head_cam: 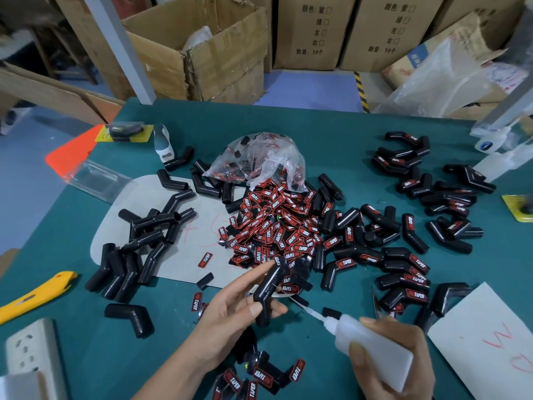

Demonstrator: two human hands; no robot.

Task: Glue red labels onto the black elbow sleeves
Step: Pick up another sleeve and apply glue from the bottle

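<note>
My left hand (230,310) holds a black elbow sleeve (268,293) between thumb and fingers, above the table's near middle. My right hand (395,359) grips a white glue bottle (372,345), and its thin nozzle (305,307) points up-left and ends just right of the held sleeve. A heap of red labels (277,226) spills from a clear plastic bag (259,160) in the middle of the table. Bare black sleeves (144,241) lie at the left. Sleeves with labels on them (409,267) lie at the right.
The green table (86,197) also carries a yellow utility knife (34,295), a white power strip (28,350), a grey card sheet (490,342) with red writing, clear packaging (95,177) and more bottles (496,157). Cardboard boxes (216,53) stand behind.
</note>
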